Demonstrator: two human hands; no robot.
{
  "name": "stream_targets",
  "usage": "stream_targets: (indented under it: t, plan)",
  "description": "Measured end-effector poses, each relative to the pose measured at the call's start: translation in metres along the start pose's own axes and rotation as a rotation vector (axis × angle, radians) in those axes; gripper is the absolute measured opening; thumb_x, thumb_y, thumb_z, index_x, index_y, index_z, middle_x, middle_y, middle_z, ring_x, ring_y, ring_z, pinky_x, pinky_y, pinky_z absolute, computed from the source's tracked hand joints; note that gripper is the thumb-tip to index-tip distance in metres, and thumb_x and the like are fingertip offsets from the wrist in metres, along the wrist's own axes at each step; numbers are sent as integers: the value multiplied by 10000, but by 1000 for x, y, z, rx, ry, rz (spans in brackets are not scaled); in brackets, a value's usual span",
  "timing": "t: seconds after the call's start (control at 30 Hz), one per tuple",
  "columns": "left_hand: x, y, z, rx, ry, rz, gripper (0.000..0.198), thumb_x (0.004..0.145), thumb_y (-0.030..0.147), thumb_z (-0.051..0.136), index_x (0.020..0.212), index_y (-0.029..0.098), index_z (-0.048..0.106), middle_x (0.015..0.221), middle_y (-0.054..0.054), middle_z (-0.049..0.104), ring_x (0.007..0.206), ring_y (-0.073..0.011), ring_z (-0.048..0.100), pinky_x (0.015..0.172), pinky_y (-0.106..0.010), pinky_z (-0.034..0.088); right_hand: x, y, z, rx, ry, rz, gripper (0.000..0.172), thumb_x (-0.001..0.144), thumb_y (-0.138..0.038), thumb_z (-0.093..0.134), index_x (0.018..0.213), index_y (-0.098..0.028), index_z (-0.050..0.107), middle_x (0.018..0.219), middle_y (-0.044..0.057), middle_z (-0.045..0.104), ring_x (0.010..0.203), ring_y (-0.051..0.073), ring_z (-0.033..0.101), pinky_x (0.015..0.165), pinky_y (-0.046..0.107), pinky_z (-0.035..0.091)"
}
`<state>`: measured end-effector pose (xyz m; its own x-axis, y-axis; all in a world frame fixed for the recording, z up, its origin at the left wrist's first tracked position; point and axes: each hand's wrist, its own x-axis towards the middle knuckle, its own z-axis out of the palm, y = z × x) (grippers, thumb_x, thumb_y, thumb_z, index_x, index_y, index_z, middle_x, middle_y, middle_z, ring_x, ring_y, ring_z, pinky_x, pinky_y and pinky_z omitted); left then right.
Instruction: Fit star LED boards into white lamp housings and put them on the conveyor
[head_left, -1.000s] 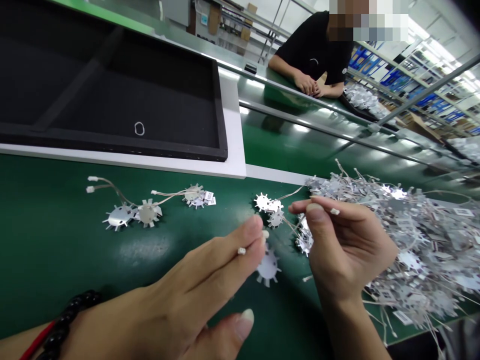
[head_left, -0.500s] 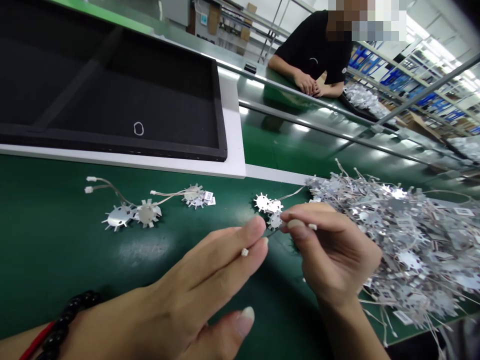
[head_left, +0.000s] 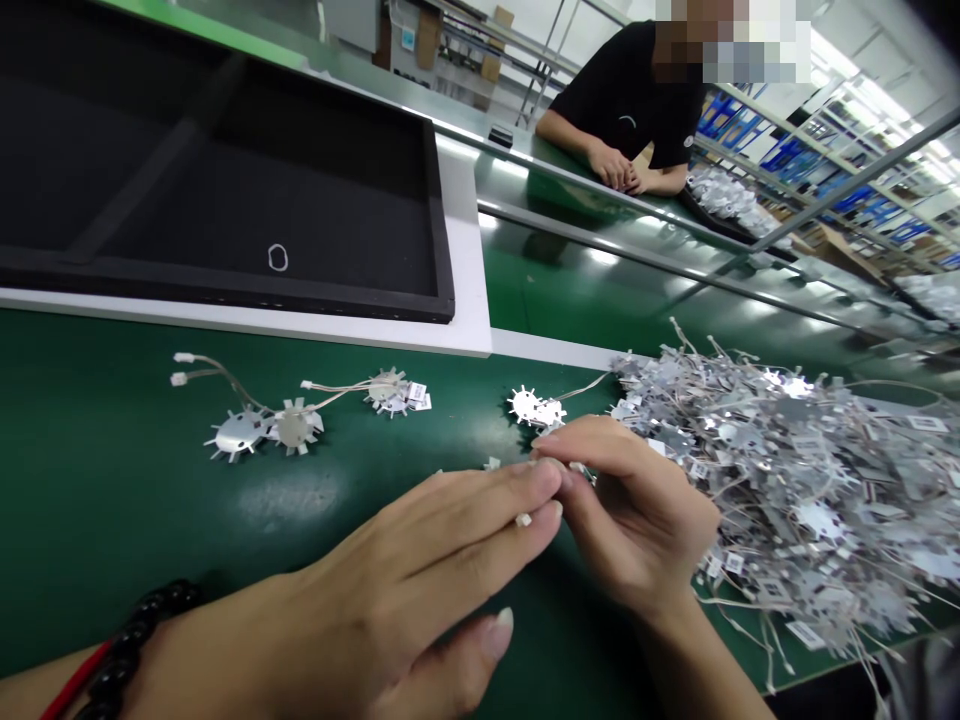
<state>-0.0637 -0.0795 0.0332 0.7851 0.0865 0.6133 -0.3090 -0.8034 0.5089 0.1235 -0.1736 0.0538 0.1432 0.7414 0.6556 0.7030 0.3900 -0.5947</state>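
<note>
My left hand (head_left: pixel 420 560) clamps a thin wire between its fingers, and the wire's small white connector (head_left: pixel 523 520) pokes out at the fingertips. Against those fingertips, my right hand (head_left: pixel 637 510) is closed in a pinch on the wire, with another white connector (head_left: pixel 576 467) by its index finger. Whatever else hangs from the wire is mostly hidden behind the hands. Just beyond my fingers lie spiky silver metal discs (head_left: pixel 525 404) with a wire. More wired discs (head_left: pixel 238 434) rest on the green table to the left, with a tagged disc (head_left: pixel 388 390) nearby.
A large heap of silver wired discs (head_left: pixel 810 500) covers the right side of the green table (head_left: pixel 90 440). At the back left, a black framed panel (head_left: pixel 442 220) lies on a white board (head_left: pixel 469 260). Across the bench, a person in black (head_left: pixel 619 100) leans on folded hands.
My right hand has moved left and down until its fingertips meet my left hand's. The left fingers have shifted slightly right with the connector.
</note>
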Motion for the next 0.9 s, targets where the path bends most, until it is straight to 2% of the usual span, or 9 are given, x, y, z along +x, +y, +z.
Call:
stream_targets:
  t: [0.1,0.17,0.3,0.37,0.53,0.7,0.8,0.9]
  plan:
    - [-4,-2,4,-47,14,3,583,935,63,515,1501,31,376,1585,-174,481,1575,-129,255,1285,-251,277,-1,1,0,13,-6,-20,311,893,-14,639,1103,-229,718,893,27,785,774,175,726,681,315,603]
    - [-8,-4,7,-88,59,6,668,920,53,522,1555,37,316,1623,-160,415,1569,-175,272,1299,-295,274,-1,1,0,24,-29,-19,292,899,-13,639,1099,-212,713,901,30,783,786,157,723,701,293,590]
    - [-12,-8,13,-119,116,-3,792,900,25,505,1633,77,208,1730,-49,214,1569,-228,256,1330,-333,208,1,0,1,27,-75,-7,247,923,-33,625,1098,-188,706,911,40,783,786,133,723,707,261,567]
    - [-12,-8,15,-108,112,-27,797,902,23,497,1639,98,203,1740,-8,188,1574,-230,242,1334,-337,197,1,0,0,18,-90,-13,217,928,-44,623,1073,-181,710,895,41,780,775,130,722,707,254,562]
    - [-10,-6,16,-129,139,-76,720,919,43,496,1605,136,297,1732,16,213,1582,-201,228,1334,-307,177,2,0,1,12,-117,-24,171,929,-56,613,1014,-175,702,885,51,779,786,132,721,719,245,557]
    - [-11,-5,16,-140,120,-96,678,932,48,503,1580,135,324,1719,-29,264,1590,-205,214,1333,-326,168,1,1,4,7,-190,-42,126,946,-80,594,975,-179,666,890,60,772,785,140,705,676,253,529]
    - [-12,-6,15,-139,110,-102,665,937,54,501,1574,129,327,1699,-49,318,1592,-203,210,1328,-332,177,0,1,6,-25,-231,-54,124,965,-92,555,923,-181,629,784,20,703,671,117,605,595,247,459]
    - [-12,-7,15,-145,107,-95,660,939,53,499,1573,120,328,1684,-61,349,1593,-199,204,1325,-332,181,-1,2,8,-50,-252,-72,187,966,-114,546,803,-204,550,647,-36,545,584,109,467,531,253,370]
